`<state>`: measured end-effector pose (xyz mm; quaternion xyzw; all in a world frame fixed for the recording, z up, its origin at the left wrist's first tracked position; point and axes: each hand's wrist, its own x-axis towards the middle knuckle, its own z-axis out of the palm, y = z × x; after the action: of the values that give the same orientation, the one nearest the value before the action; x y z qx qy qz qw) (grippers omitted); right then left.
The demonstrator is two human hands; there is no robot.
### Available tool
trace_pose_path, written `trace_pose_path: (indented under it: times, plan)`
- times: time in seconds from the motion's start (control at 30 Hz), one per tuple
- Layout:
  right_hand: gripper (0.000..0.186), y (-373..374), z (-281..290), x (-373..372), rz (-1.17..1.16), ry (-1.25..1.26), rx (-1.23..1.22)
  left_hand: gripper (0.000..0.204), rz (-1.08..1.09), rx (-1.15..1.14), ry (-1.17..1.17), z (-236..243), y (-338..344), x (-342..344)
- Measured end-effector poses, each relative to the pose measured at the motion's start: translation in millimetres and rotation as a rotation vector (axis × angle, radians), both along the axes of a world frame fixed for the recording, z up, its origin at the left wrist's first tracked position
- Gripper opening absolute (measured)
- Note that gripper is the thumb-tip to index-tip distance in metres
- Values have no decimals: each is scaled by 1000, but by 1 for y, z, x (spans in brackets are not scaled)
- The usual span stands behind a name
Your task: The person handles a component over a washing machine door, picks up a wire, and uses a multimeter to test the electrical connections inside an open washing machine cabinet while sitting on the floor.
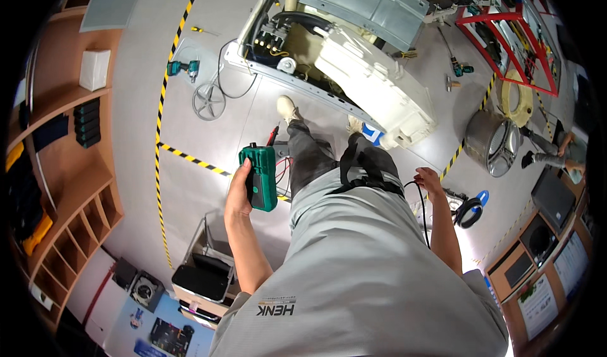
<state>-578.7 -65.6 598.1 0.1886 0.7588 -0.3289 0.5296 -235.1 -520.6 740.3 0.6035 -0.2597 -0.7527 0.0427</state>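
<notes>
My left hand (pixel 239 189) is wrapped round a green handheld meter (pixel 258 177) with a dark panel, held up left of my legs. A probe with a red tip (pixel 273 134) sticks out beyond its top edge, and thin red wire hangs beside it. To the right of my hips, my right hand (pixel 429 181) has its fingers curled at a thin black cable (pixel 425 215), which loops from the fingertips down toward my shirt. Ahead of my feet lies an opened washing machine (pixel 303 82) with a cream plastic tub part (pixel 373 79) and exposed wiring.
On the floor at left are a cordless drill (pixel 183 69), a spoked pulley wheel (pixel 208 101) and a screwdriver (pixel 201 30). A steel drum (pixel 492 143) and a red-framed rack (pixel 515 34) stand at right. Wooden shelving (pixel 76 189) lines the left. Another person (pixel 563 151) is at far right.
</notes>
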Motion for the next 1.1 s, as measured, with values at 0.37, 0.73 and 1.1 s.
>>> trace_pose_path:
  times: [0.37, 0.73, 1.1]
  plan:
    - [27, -124, 90, 118, 203, 196, 28, 81, -249, 97, 363, -19, -121, 42]
    - [27, -352, 204, 149, 459, 358, -288, 82, -374, 166, 547, -9, -167, 40]
    - [34, -441, 188, 187, 114, -74, -784, 95, -601, 211, 714, 17, -154, -3]
